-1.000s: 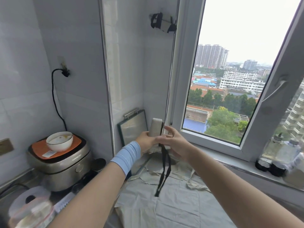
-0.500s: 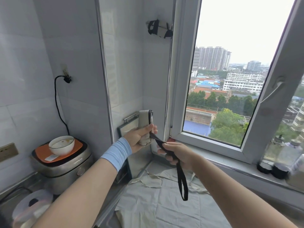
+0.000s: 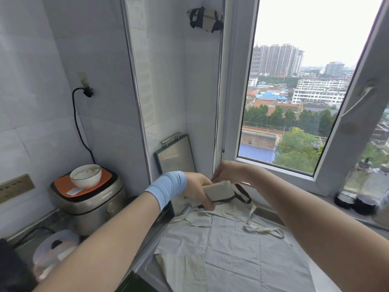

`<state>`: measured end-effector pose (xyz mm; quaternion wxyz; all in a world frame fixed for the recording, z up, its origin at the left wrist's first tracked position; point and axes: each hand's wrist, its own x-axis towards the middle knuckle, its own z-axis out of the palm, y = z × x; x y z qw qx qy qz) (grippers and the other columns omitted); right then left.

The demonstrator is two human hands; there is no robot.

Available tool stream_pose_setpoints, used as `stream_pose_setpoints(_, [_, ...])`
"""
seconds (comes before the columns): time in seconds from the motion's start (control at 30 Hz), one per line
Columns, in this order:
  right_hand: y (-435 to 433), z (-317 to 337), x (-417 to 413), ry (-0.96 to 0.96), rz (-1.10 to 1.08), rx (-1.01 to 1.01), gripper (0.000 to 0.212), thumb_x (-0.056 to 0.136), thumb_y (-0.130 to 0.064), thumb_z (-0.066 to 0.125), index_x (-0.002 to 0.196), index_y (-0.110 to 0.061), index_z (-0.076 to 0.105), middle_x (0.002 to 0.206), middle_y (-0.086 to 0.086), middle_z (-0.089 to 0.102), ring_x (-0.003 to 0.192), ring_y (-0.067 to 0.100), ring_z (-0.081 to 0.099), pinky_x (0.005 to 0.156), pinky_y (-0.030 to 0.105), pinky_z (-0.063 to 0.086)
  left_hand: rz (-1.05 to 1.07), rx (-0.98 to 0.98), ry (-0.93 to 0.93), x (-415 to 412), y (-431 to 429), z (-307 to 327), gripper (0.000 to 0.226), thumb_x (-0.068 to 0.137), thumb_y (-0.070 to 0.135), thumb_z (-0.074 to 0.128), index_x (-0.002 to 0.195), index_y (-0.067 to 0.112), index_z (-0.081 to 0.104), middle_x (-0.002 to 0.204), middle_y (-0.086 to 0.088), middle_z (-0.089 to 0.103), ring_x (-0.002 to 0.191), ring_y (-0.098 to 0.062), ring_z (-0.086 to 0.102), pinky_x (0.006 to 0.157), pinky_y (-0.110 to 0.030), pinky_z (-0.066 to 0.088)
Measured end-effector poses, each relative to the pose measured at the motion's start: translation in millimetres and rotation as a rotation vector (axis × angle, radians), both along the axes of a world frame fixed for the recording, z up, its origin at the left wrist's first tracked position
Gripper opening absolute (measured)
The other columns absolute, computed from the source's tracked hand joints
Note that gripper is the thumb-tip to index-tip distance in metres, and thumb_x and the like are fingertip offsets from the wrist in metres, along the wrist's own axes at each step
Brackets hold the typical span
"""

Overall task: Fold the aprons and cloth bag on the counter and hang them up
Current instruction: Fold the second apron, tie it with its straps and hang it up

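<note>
Lowered sideways, folded bundle sits gripped in left hand, right hand pinching its edge.

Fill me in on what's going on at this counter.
A person is bundling up cloth items for hanging. The left hand holds a folded cloth bundle, and the right hand pinches at its top edge. A black strap loops out from the bundle's side. Below, a cream cloth lies spread flat, not yet folded. One strapped roll hangs high on the wall beside the window frame.
</note>
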<state>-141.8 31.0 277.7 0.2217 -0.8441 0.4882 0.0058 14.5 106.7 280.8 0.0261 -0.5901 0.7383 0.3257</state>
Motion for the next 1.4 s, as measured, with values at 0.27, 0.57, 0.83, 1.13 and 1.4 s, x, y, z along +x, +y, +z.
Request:
stream_pose_setpoints(0.27, [8, 16, 15, 0.083, -0.033, -0.045, 0.031, 0.088, -0.046, 0.063, 0.081, -0.021, 0.079, 0.055, -0.012, 0.066, 0.058, 0.009, 0.059, 0.058, 0.023, 0.042, -0.035, -0.058, -0.285, -8, 0, -26, 0.045, 0.066, 0.043, 0.083, 0.103, 0.024, 0.068, 0.097, 0.003, 0.071, 0.083, -0.02, 0.066, 0.081, -0.035, 0.057])
stream_pose_setpoints(0.57, [25, 21, 16, -0.711, -0.089, 0.677, 0.039, 0.1, -0.033, 0.052, 0.066, -0.015, 0.045, 0.056, 0.0, 0.037, 0.055, 0.02, 0.045, 0.071, 0.032, 0.041, 0.347, -0.149, -0.033, 26, -6, -78, 0.045, 0.062, 0.048, 0.082, 0.091, 0.017, 0.068, 0.073, 0.004, 0.069, 0.06, -0.01, 0.063, 0.054, -0.024, 0.052])
stream_pose_setpoints(0.83, [28, -84, -9, -1.202, -0.303, 1.225, 0.02, 0.091, -0.013, 0.046, 0.075, -0.013, 0.057, 0.073, 0.005, 0.056, 0.079, 0.02, 0.06, 0.061, 0.024, 0.037, 0.762, -0.191, 0.696, 65, -12, -103, 0.023, 0.065, 0.015, 0.088, 0.082, 0.017, 0.073, 0.081, 0.0, 0.075, 0.081, -0.02, 0.07, 0.075, -0.03, 0.058])
stream_pose_setpoints(1.13, [-5, -158, -25, -0.73, -0.659, 1.135, 0.014, 0.086, -0.02, 0.049, 0.074, -0.014, 0.052, 0.066, 0.004, 0.046, 0.059, 0.018, 0.045, 0.062, 0.027, 0.041, 0.253, -0.142, 0.456, 12, -20, -155, 0.033, 0.062, 0.02, 0.074, 0.095, 0.018, 0.074, 0.091, 0.011, 0.074, 0.083, -0.006, 0.067, 0.08, -0.025, 0.056])
stream_pose_setpoints(1.4, [-23, -207, -14, -0.221, -0.556, 0.435, 0.013, 0.08, -0.016, 0.054, 0.08, -0.007, 0.064, 0.074, 0.007, 0.06, 0.065, 0.023, 0.053, 0.055, 0.024, 0.041, 0.047, -0.391, -0.014, -34, -41, -238, 0.013, 0.08, 0.013, 0.056, 0.088, 0.015, 0.066, 0.095, -0.006, 0.065, 0.092, -0.029, 0.059, 0.078, -0.028, 0.041])
